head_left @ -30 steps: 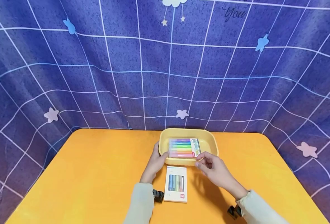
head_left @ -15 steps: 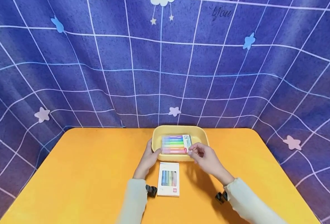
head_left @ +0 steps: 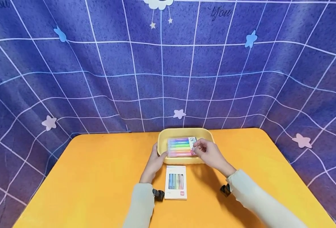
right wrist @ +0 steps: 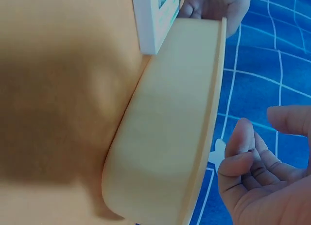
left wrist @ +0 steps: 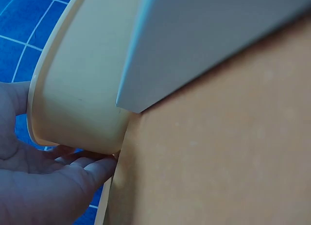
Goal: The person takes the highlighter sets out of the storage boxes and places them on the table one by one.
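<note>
Below my hands, the orange table point(head_left: 105, 177) bears the yellow bin point(head_left: 189, 161) at twelve o'clock. At the bin's eight o'clock, my left hand point(head_left: 154, 162) is clamped on the wall, presumably to steady it. At four o'clock, my right hand point(head_left: 209, 154) hangs over the rim, digits apart, nothing visible between them; contact below is indeterminate. The white pen box point(head_left: 175, 182) lies at six o'clock, presumably for short reach. Inside the bin lies the marker pack point(head_left: 180, 147), presumably contained by its walls. Clearances: far table edge close behind the bin; bin floor showing at the pack's two o'clock leaves shifting room.
</note>
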Motion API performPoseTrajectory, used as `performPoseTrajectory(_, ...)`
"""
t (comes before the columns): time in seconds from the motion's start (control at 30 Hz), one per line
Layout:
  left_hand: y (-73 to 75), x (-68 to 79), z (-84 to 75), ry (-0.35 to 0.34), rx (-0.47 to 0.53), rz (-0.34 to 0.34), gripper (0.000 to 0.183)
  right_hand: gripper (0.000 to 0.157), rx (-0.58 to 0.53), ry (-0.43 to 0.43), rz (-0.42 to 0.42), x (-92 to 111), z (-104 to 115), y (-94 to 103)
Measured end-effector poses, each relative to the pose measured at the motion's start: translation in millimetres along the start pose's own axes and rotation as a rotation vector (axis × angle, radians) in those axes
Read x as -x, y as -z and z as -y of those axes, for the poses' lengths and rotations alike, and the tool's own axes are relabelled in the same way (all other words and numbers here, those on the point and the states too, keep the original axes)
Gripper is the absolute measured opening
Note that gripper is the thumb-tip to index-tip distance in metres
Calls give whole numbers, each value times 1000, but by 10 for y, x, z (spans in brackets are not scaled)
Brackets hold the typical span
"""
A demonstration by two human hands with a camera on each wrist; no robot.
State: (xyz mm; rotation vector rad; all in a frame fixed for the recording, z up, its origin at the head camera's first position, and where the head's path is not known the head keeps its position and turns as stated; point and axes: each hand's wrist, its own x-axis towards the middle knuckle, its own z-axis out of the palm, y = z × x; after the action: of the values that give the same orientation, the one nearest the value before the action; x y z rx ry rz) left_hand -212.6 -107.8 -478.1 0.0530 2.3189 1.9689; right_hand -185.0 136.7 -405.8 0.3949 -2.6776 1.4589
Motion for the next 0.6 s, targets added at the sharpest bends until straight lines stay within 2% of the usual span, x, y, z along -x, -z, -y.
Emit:
performPoseTrajectory(0.33, -3, 61, 25, 10, 5, -10, 69, 10, 58, -17, 20, -132, -94, -33)
performPoseTrajectory(0.6, -6, 13, 9, 9, -5, -15, 69, 13, 81, -19, 25, -268, -120, -19)
